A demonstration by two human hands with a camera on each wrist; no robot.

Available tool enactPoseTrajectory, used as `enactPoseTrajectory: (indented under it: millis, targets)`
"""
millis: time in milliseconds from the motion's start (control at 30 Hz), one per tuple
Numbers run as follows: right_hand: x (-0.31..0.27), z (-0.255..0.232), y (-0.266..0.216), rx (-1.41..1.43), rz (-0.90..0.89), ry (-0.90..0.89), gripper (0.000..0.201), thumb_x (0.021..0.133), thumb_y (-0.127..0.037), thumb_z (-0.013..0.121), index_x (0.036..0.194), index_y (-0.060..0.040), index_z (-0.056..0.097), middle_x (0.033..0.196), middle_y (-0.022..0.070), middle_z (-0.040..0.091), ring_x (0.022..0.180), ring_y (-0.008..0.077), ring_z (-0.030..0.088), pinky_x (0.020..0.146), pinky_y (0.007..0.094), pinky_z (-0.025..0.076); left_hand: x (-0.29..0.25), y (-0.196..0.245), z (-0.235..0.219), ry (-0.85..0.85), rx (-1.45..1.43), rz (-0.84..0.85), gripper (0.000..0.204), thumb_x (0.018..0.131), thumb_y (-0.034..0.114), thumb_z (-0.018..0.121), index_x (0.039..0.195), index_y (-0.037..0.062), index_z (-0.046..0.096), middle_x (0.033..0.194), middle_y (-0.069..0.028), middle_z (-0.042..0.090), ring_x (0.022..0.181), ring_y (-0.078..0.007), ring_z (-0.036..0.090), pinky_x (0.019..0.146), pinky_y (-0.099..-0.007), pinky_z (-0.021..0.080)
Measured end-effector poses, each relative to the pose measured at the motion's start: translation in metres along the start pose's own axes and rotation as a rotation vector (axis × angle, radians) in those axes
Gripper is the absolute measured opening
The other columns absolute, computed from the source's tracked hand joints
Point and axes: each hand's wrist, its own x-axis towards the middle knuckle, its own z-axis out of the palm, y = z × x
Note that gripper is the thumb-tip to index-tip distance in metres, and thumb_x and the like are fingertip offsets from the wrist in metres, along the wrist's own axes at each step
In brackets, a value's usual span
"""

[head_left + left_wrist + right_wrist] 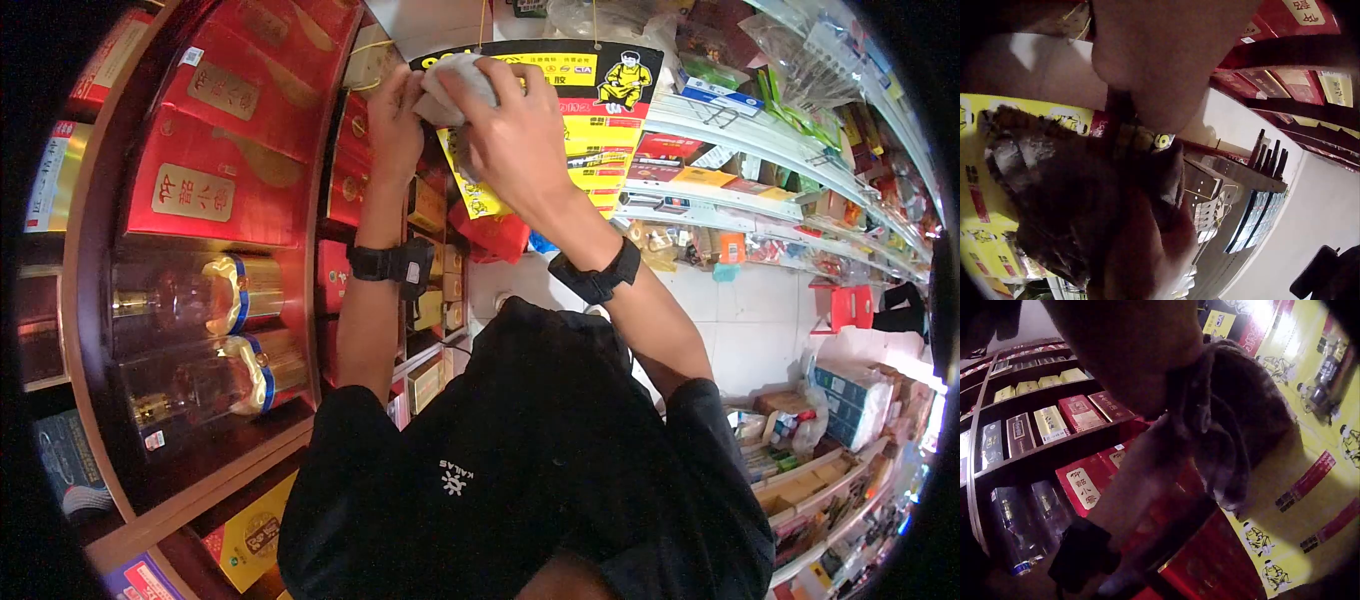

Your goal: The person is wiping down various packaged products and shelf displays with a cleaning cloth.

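Note:
A grey-white cloth [457, 90] is bunched under my right hand [522, 130], whose curled fingers grip it against a hanging yellow-and-black display card [600, 130]. My left hand [396, 125] is at the card's upper left corner, its bent fingers at the edge beside the cloth. In the left wrist view the cloth [1054, 187] looks dark and spreads over the printed face of the card [979, 169]. Folds of the cloth [1235, 419] hang below the right hand [1135, 344] in the right wrist view. Small packed items are fixed to the card.
Wooden shelves at the left hold red gift boxes [215, 185] and boxed bottles [245, 290]. White shelves [740, 120] with packaged goods curve along the right. A red stool [848, 305] stands on the tiled floor [740, 340]. Cartons [850, 400] are stacked lower right.

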Motion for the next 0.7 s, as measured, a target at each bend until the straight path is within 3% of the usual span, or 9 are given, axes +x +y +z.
enactPoseTrajectory:
  millis: [167, 233, 367, 433, 533, 667, 700]
  targets:
    - [-0.004, -0.010, 0.025, -0.015, 0.065, 0.059, 0.059, 0.070, -0.005, 0.071, 0.128, -0.0137, 0.064, 0.118, 0.0154, 0.060, 0.101, 0.0376, 0.056, 0.085, 0.0459, 0.049, -0.003, -0.003, 0.001, 0.032, 0.009, 0.008, 0.024, 0.105, 0.019, 0.057, 0.109, -0.0036, 0.064, 0.102, -0.0004, 0.066, 0.093, -0.0070, 0.058, 0.080, -0.0243, 0.049]
    - [-0.005, -0.016, 0.041, -0.017, 0.091, 0.077, 0.058, 0.070, -0.005, 0.071, 0.128, -0.0135, 0.064, 0.118, 0.0159, 0.060, 0.101, 0.0381, 0.056, 0.087, 0.0460, 0.049, -0.003, -0.004, 0.003, 0.059, 0.004, 0.032, 0.024, 0.105, 0.026, 0.058, 0.108, 0.0033, 0.063, 0.098, 0.0019, 0.064, 0.087, -0.0050, 0.056, 0.073, -0.0231, 0.046]
    - [-0.006, -0.024, 0.058, -0.047, 0.139, 0.120, 0.057, 0.072, -0.003, 0.070, 0.128, -0.0135, 0.064, 0.119, 0.0176, 0.060, 0.102, 0.0398, 0.055, 0.090, 0.0465, 0.049, 0.003, -0.013, -0.002, 0.044, -0.088, -0.062, 0.029, 0.104, 0.028, 0.058, 0.113, 0.0014, 0.062, 0.101, 0.0021, 0.064, 0.088, -0.0058, 0.056, 0.075, -0.0232, 0.046]
    - [-0.002, -0.035, 0.074, -0.062, 0.202, 0.183, 0.057, 0.072, -0.004, 0.070, 0.128, -0.0143, 0.064, 0.119, 0.0190, 0.059, 0.102, 0.0406, 0.054, 0.092, 0.0470, 0.048, 0.002, -0.005, -0.004, -0.046, -0.020, -0.049, 0.031, 0.104, 0.029, 0.058, 0.117, 0.0008, 0.060, 0.104, 0.0015, 0.065, 0.090, -0.0066, 0.057, 0.077, -0.0234, 0.047]
    - [-0.003, -0.041, 0.066, -0.051, 0.229, 0.192, 0.057, 0.072, -0.006, 0.070, 0.128, -0.0139, 0.065, 0.119, 0.0200, 0.059, 0.102, 0.0411, 0.054, 0.092, 0.0478, 0.047, -0.003, 0.001, 0.004, -0.030, -0.116, -0.083, 0.030, 0.104, 0.030, 0.058, 0.114, 0.0014, 0.061, 0.102, 0.0017, 0.064, 0.087, -0.0071, 0.056, 0.076, -0.0241, 0.047]
    - [-0.003, -0.016, 0.043, -0.014, 0.113, 0.110, 0.053, 0.071, -0.005, 0.067, 0.124, -0.0107, 0.065, 0.114, 0.0189, 0.060, 0.101, 0.0394, 0.055, 0.089, 0.0478, 0.048, 0.001, -0.001, 0.014, 0.075, -0.036, -0.115, 0.026, 0.104, 0.028, 0.058, 0.108, 0.0034, 0.063, 0.098, 0.0022, 0.062, 0.084, -0.0073, 0.054, 0.074, -0.0241, 0.046]
    - [-0.003, -0.009, 0.032, -0.001, 0.113, 0.067, 0.052, 0.072, -0.004, 0.067, 0.123, -0.0105, 0.066, 0.113, 0.0174, 0.060, 0.100, 0.0385, 0.055, 0.087, 0.0477, 0.048, 0.002, 0.000, 0.013, 0.059, -0.021, -0.061, 0.023, 0.105, 0.027, 0.057, 0.106, 0.0045, 0.063, 0.090, 0.0050, 0.059, 0.077, -0.0040, 0.052, 0.066, -0.0218, 0.043]
